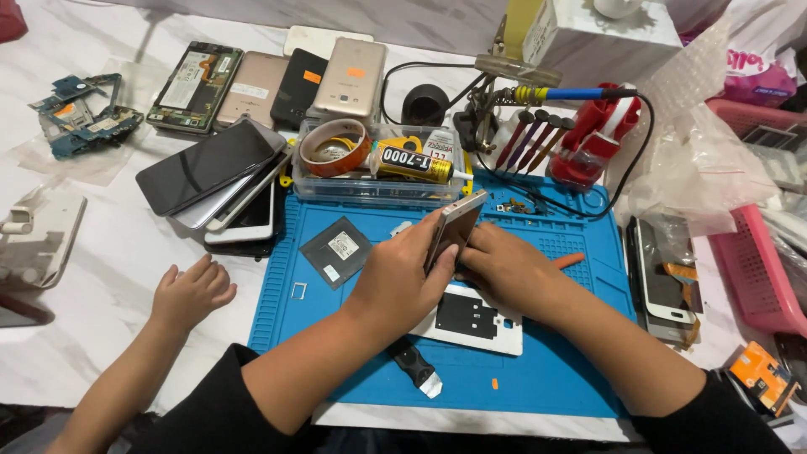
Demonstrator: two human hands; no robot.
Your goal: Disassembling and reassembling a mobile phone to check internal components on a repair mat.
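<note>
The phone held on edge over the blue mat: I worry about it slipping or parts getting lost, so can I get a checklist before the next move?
1. Both hands on the phone: left hand and right hand grip it. Ok.
2. Blue mat under it: ok.
3. White back cover lies right below: not ok.
4. Another person's small hand rests off the mat: ok.
5. Pry tool within reach: ok.
6. Loose screws: cannot tell.

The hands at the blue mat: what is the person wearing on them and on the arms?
Nothing on the left hand or right hand: no gloves, rings or watch show. Both forearms are uncovered; black sleeves sit pushed up near the elbows.
</note>
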